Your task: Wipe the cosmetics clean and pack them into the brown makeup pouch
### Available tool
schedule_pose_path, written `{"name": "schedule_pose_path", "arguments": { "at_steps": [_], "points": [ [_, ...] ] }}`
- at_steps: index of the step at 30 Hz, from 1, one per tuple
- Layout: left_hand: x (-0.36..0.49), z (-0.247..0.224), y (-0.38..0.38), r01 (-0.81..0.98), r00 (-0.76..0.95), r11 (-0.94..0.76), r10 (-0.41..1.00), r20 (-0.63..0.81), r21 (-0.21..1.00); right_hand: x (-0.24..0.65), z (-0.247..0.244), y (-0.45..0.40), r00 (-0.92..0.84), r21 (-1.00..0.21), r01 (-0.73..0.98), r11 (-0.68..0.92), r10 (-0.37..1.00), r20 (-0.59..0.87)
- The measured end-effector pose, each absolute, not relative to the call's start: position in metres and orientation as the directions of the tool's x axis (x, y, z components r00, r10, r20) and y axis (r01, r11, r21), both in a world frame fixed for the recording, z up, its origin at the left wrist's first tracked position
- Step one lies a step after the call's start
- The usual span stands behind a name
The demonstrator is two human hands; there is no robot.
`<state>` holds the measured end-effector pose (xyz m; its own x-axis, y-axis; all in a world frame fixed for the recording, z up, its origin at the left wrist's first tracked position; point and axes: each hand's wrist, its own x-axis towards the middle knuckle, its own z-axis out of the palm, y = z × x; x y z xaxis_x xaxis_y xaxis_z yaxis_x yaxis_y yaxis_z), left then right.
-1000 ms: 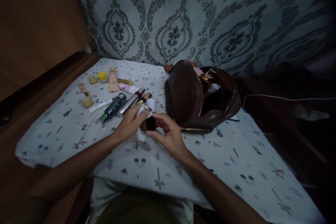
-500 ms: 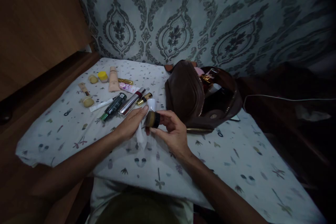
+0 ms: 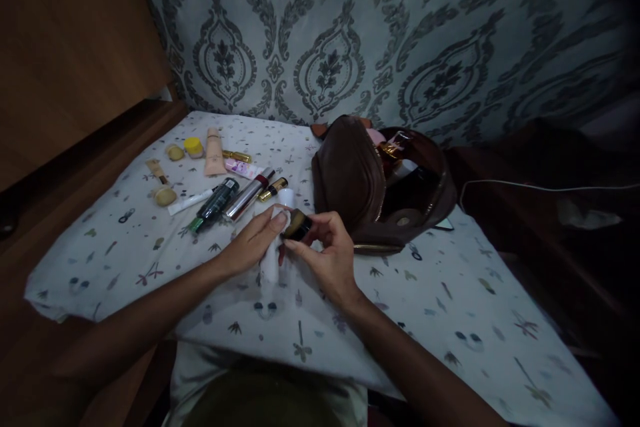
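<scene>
My left hand [image 3: 255, 237] is closed on a white cloth or tissue [image 3: 271, 261] that hangs below its fingers. Pressed close to the cloth is a small dark jar [image 3: 297, 225], gripped between the thumb and fingers of my right hand [image 3: 325, 240]. Just behind my left hand stands a white-capped item [image 3: 286, 197]. Left of it lie a gold and black tube [image 3: 273, 189], a silver tube with a dark red band [image 3: 249, 195] and a dark green bottle [image 3: 215, 205].
An open brown bag [image 3: 350, 180] holding several items sits right of my hands. Farther left are a beige tube [image 3: 214, 152], a yellow-lidded jar [image 3: 193, 147], a white tube [image 3: 190, 201] and sponges [image 3: 165, 195]. A patterned cloth [image 3: 430, 340] covers the surface.
The dark jar has tilted in my right hand. My left thumb and the cloth have shifted against the jar's side. The view has moved slightly.
</scene>
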<state>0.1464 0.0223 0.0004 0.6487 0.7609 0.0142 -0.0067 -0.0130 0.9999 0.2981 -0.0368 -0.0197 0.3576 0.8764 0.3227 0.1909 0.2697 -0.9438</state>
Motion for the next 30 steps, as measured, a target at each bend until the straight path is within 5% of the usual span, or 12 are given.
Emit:
{"name": "schedule_pose_path", "arguments": {
  "at_steps": [7,13,18,24,30],
  "points": [
    [0.142,-0.001,0.02,0.145,0.661,-0.383,0.724,0.199,0.912,0.298,-0.017,-0.034,0.327,-0.973,0.033,0.227,0.918,0.225],
    [0.141,-0.001,0.027,0.148,0.669,-0.455,0.7,0.25,0.878,0.299,-0.015,-0.035,0.138,-0.942,-0.328,0.066,0.99,0.022],
    [0.137,0.0,0.03,0.082,0.678,-0.527,0.652,0.34,0.846,0.297,-0.006,-0.036,0.089,-0.885,-0.464,0.046,0.996,0.005],
    [0.137,0.001,0.025,0.097,0.639,-0.518,0.687,0.346,0.85,0.312,0.011,-0.046,0.116,-0.92,-0.351,0.172,0.983,0.139],
    [0.141,-0.007,0.02,0.169,0.624,-0.44,0.741,0.25,0.882,0.392,0.07,-0.054,0.467,-0.9,0.081,0.428,0.782,0.413]
  ]
}}
